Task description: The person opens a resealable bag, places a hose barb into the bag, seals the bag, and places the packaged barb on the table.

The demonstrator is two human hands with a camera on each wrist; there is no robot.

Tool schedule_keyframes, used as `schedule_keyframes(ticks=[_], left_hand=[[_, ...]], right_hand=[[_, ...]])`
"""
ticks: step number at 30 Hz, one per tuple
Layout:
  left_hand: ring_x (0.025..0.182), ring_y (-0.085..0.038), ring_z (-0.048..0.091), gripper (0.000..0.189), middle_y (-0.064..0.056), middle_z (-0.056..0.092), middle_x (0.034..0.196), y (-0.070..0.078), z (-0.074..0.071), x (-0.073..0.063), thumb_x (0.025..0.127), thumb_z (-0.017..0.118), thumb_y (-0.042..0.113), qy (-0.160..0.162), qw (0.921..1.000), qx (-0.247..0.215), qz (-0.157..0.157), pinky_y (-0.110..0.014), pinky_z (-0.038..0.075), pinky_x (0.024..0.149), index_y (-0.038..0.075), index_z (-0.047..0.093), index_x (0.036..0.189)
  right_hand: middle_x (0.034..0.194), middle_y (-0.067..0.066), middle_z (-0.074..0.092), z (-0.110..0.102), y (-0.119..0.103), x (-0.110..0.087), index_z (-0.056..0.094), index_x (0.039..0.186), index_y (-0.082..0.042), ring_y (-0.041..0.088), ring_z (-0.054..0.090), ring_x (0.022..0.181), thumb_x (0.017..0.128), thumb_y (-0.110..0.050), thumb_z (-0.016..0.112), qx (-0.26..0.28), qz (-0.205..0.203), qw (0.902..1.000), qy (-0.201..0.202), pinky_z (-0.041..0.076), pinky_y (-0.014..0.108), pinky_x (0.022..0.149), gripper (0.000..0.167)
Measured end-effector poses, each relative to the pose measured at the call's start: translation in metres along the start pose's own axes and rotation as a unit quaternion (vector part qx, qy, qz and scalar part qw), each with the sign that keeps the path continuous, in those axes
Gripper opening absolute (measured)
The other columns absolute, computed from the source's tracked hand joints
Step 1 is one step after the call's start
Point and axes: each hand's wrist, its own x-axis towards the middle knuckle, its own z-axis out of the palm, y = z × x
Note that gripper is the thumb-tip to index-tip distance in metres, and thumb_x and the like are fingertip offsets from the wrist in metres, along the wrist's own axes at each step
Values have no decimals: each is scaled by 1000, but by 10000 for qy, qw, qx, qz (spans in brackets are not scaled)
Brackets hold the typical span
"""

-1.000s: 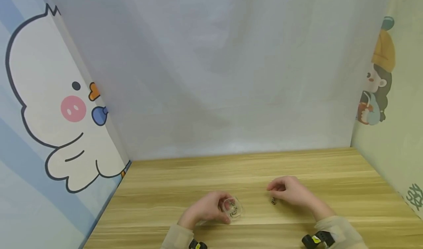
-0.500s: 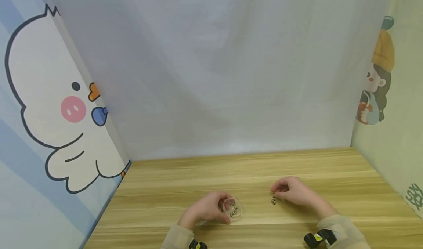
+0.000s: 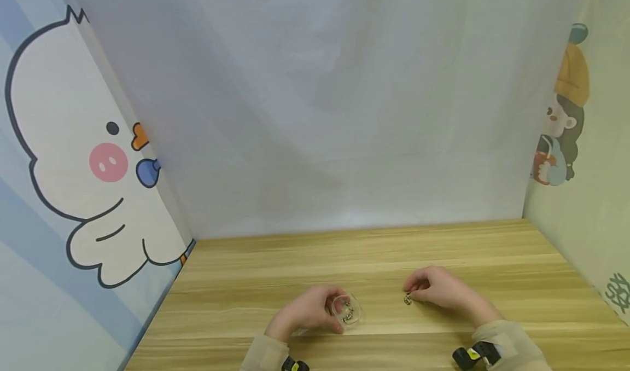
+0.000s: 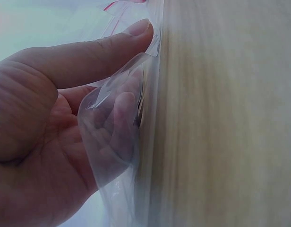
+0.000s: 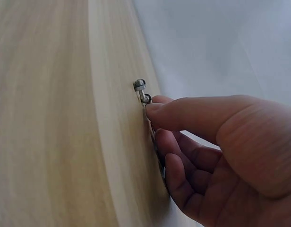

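My left hand (image 3: 312, 308) holds a clear plastic zip bag (image 4: 107, 137), its thumb along one edge and its fingers showing through the film. A red line runs along part of the bag. In the head view the bag's mouth is rounded, and several small metal pieces (image 3: 347, 316) show within it. On the tabletop to the right, my right hand (image 3: 438, 288) pinches at a few more shiny metal pieces (image 3: 407, 299). The right wrist view shows round-headed, screw-like parts (image 5: 140, 85) at the thumb and index fingertips; the other fingers curl beneath.
Both hands work over a wood-grain table (image 3: 275, 256). White cloth (image 3: 344, 114) hangs behind it, and printed cartoon panels stand at the left (image 3: 88, 207) and right (image 3: 581, 223). Black wrist cameras (image 3: 474, 354) sit on the sleeves.
My right hand has shifted slightly right, and its thumb and index fingertips have come down and closed at the metal pieces. The left hand and bag stay in place.
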Motion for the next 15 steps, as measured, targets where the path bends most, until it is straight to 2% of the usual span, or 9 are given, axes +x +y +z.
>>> schedule_keyframes(ticks=[15], left_hand=[[82, -8, 60, 51, 4, 66, 94, -1, 0, 1, 73, 95, -2, 1, 10000, 3, 54, -25, 52, 76, 10, 71, 117]], right_hand=[[90, -8, 71, 1, 2, 1, 78, 98, -13, 5, 61, 81, 93, -6, 78, -395, -102, 9991, 99, 53, 28, 73, 8]])
